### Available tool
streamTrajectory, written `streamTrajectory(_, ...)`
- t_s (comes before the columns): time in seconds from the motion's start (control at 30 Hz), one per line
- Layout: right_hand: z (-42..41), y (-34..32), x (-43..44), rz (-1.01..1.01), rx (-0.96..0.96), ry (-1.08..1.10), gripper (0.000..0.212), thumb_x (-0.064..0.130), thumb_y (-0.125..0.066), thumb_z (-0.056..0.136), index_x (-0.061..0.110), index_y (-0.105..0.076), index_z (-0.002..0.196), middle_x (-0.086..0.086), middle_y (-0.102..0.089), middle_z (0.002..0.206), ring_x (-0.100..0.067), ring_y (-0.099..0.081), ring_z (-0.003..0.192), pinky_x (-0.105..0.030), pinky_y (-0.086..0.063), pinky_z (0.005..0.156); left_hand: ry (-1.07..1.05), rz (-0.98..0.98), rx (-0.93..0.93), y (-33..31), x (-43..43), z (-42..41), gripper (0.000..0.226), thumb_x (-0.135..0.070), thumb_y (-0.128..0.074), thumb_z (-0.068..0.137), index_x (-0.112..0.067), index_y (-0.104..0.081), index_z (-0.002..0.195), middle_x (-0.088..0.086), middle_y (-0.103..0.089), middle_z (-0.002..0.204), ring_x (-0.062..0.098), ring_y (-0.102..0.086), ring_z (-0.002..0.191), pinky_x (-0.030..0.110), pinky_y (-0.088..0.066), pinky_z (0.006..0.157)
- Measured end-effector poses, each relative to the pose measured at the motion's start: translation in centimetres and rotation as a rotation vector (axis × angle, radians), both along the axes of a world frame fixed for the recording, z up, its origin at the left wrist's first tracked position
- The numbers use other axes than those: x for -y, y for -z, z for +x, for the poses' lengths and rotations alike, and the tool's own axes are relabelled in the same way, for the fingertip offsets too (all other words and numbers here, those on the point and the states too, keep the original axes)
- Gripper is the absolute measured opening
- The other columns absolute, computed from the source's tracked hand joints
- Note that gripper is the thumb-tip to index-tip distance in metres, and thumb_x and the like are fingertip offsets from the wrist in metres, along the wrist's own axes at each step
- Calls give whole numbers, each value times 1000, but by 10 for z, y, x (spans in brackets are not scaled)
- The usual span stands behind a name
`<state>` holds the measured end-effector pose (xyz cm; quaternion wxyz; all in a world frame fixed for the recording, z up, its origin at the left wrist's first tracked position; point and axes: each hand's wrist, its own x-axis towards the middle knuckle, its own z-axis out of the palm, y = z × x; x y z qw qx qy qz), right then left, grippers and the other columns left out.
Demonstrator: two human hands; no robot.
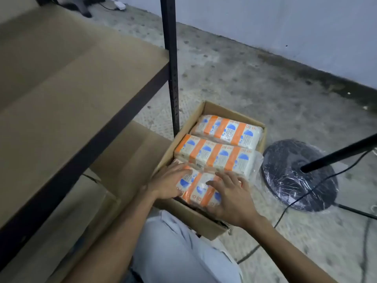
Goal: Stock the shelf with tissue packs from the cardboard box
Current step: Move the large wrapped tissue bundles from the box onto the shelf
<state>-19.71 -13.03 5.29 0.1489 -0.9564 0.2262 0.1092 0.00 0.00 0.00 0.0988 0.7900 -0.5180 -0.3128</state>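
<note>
Viewed from above: open cardboard box (pixel 206 217) on the floor beside a metal shelf (pixel 81 82), bare of tissue packs. Left hand (pixel 169 184) and right hand (pixel 230 198) spread flat on the nearest tissue pack (pixel 199 187), grip not closed around it. Middle pack (pixel 216 155) and far pack (pixel 228 130) lay untouched behind. Stocking seemingly barely begun; all visible packs left to move.

Glossy plastic-wrapped tissue packs (pixel 216 158) in a matt cardboard box (pixel 195 221); rough concrete floor (pixel 255 82).
</note>
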Motion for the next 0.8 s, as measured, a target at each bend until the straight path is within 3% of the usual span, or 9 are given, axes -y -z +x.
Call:
streamTrajectory(0.17, -10, 9, 9, -99, -29, -78, 84, 80, -41, 60, 37, -50, 132, -3, -34, 151, -27, -23, 141, -51, -22, 109, 2, 28, -97, 3, 2, 0, 97, -37, -77, 74, -34, -18, 151, -14, -2, 160, 9, 0, 147, 35, -10, 120)
streamTrajectory(0.3, -18, 11, 16, -65, -95, -108, 84, 78, -48, 64, 42, -36, 139, -3, -19, 155, -27, -12, 142, -51, -20, 108, 21, 74, -63, 13, 2, 3, 111, -45, -80, 67, -39, -9, 151, -18, 5, 159, 10, 9, 148, 45, -10, 121)
streamTrajectory(0.53, -22, 5, 22, 44, 33, 36, 87, 84, -35, 52, 44, -52, 127, 9, -33, 147, -20, -28, 135, -44, -34, 102, 52, 62, 4, 17, 1, 3, 117, -61, -77, 63, -42, -2, 151, -19, 14, 159, 6, 16, 144, 37, -1, 118)
streamTrajectory(0.67, -23, 2, 32, 170, 87, 90, 81, 75, -48, 51, 45, -53, 126, 10, -39, 142, -19, -35, 123, -41, -41, 100, 51, 45, 4, 13, 0, 0, 108, -76, -60, 63, -45, -6, 151, -20, 11, 159, 1, 15, 141, 40, -5, 119)
streamTrajectory(0.8, -25, 2, 39, 263, 151, 95, 74, 69, -58, 54, 43, -57, 123, 9, -41, 141, -18, -35, 122, -33, -38, 100, -20, -48, -48, 12, -5, -2, 97, -87, -49, 60, -57, -13, 144, -24, -4, 158, -1, 3, 145, 46, -17, 120)
